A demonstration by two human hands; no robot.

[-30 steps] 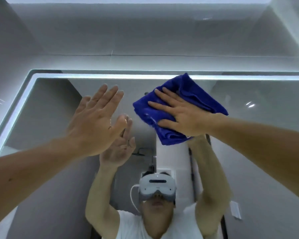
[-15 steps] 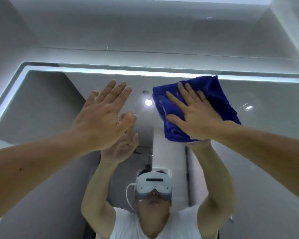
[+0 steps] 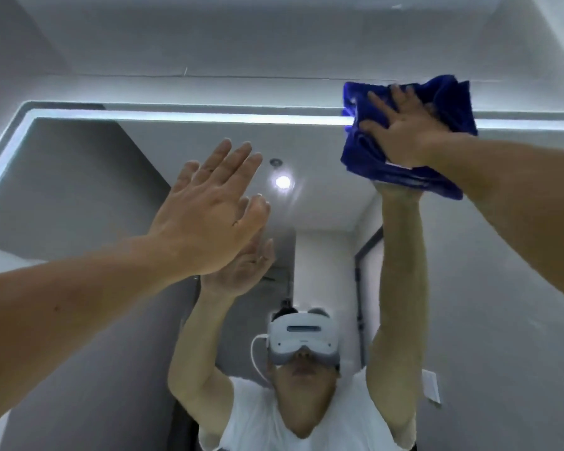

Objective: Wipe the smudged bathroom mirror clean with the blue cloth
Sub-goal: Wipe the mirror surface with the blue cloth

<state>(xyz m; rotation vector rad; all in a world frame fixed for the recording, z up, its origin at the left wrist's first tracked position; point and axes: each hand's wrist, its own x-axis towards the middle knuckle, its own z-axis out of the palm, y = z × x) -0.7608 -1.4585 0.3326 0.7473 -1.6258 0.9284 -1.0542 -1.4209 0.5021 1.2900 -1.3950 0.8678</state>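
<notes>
Big wall mirror (image 3: 79, 190) fills the view, its glowing white border (image 3: 209, 118) running along the top edge under the pale grey wall (image 3: 274, 43). In the glass is the person's own reflection, arms up, in a white T-shirt (image 3: 258, 418). Left hand (image 3: 205, 222) is up at centre-left, fingers (image 3: 238, 164) straight and close together, holding nothing, palm turned to the glass right in front of its mirrored twin; whether it actually touches, I cannot tell. Over at the top right, the right hand (image 3: 404, 131) lies flat on the blue cloth (image 3: 365, 157), fingers spread and straight, pressing it to the surface rather than gripping it. The cloth is bunched in folds and sits right across the lit top border, upper part over the wall, lower part on the glass. Reflected below: a white headset (image 3: 302, 333), and a small ceiling light (image 3: 282, 181) between the hands.
</notes>
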